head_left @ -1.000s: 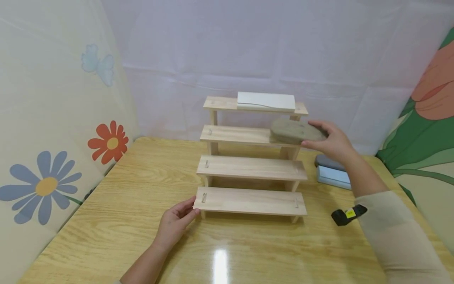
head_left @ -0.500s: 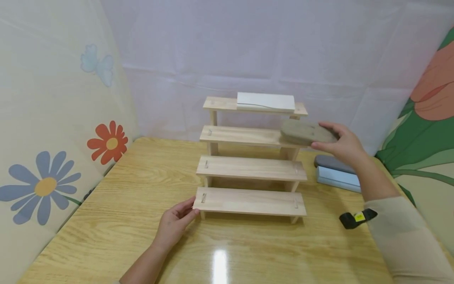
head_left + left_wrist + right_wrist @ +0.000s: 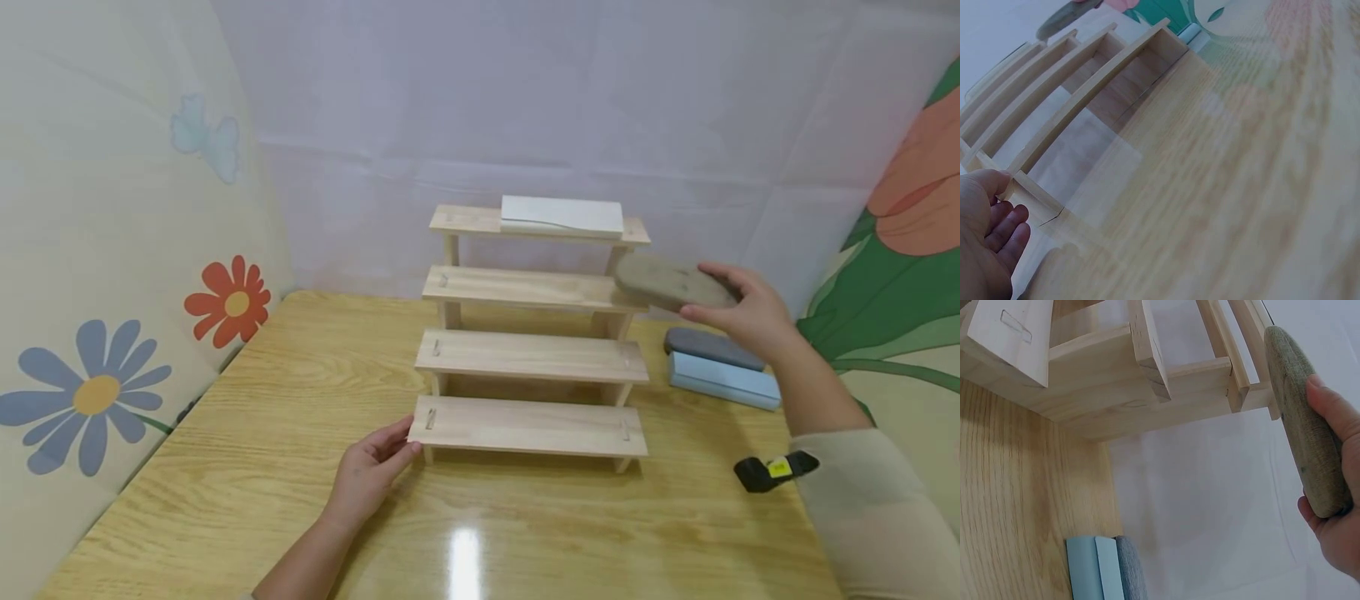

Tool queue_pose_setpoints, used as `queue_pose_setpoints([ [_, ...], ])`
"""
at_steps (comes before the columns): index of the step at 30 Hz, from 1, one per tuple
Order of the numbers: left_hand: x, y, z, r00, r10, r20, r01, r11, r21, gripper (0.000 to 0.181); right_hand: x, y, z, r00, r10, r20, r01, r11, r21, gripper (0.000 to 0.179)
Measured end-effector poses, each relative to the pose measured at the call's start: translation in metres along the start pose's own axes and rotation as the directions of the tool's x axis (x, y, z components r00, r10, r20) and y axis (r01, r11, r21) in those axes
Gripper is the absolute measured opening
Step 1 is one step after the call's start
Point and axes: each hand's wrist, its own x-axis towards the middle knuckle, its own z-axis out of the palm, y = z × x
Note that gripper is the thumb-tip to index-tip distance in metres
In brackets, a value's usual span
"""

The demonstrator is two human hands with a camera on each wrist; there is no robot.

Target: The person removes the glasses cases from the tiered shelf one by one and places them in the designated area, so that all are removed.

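The right hand pinches the brown case by its right end, thumb on the near side and fingers on the far side. The case is held up at the right end of the stand, level with the second shelf from the top; whether it touches that shelf I cannot tell. Its long axis runs left to right, close to the line of the shelves, with the free rounded end pointing left and the held end dipping slightly. The left hand pinches the left end of the lowest shelf, its other fingers loosely bent.

The white case lies lengthwise on the top shelf, right of middle. On the tabletop, right of the stand, the blue case lies just in front of the grey case, their long axes roughly parallel.
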Motion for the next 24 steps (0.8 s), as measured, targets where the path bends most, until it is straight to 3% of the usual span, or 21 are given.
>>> queue_pose_setpoints([
  [24,-0.001,0.003,0.000,1.000,0.006,-0.009,-0.006,1.000,0.016,0.043,-0.022,0.031,-0.017,0.998,0.050,-0.037,-0.049,0.999,0.023,0.092],
])
